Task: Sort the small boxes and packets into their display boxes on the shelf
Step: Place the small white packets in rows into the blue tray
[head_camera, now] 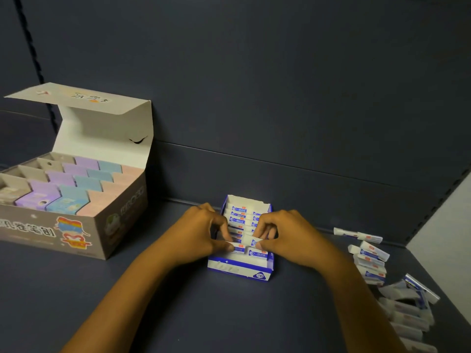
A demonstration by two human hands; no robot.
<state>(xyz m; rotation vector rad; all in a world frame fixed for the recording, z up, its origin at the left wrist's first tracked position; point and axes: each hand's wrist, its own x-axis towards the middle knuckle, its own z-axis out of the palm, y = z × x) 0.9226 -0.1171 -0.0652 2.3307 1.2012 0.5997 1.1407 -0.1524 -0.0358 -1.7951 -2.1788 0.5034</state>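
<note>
Here we see both hands working over the small blue-and-white display box (pixel 239 272), which sits on the dark shelf (pixel 293 194) near its middle. The box front bears a "2B" mark. Inside it, white-and-blue packets (pixel 238 215) lie flat in two columns, running from the back wall toward the front.

The left hand (pixel 201 230) reaches in from the left side of the box. Its grip is closed on one packet (pixel 238 247) in the left column: thumb and fingertips pinch its left end. The right hand (pixel 288 234) reaches in from the right side. Its grip pinches a second packet (pixel 252 242) lying just beside the first, near the front of the box. We cannot tell whether either packet is fully seated or raised slightly.

To the right, a loose pile of the same packets (pixel 372 256) lies on the shelf, well apart from the box and stretching toward the near right corner.

At the left stands a large grey display carton (pixel 74 233) with its lid (pixel 102 118) folded up. It holds stepped rows of purple, blue and pink boxes (pixel 74 192).
</note>
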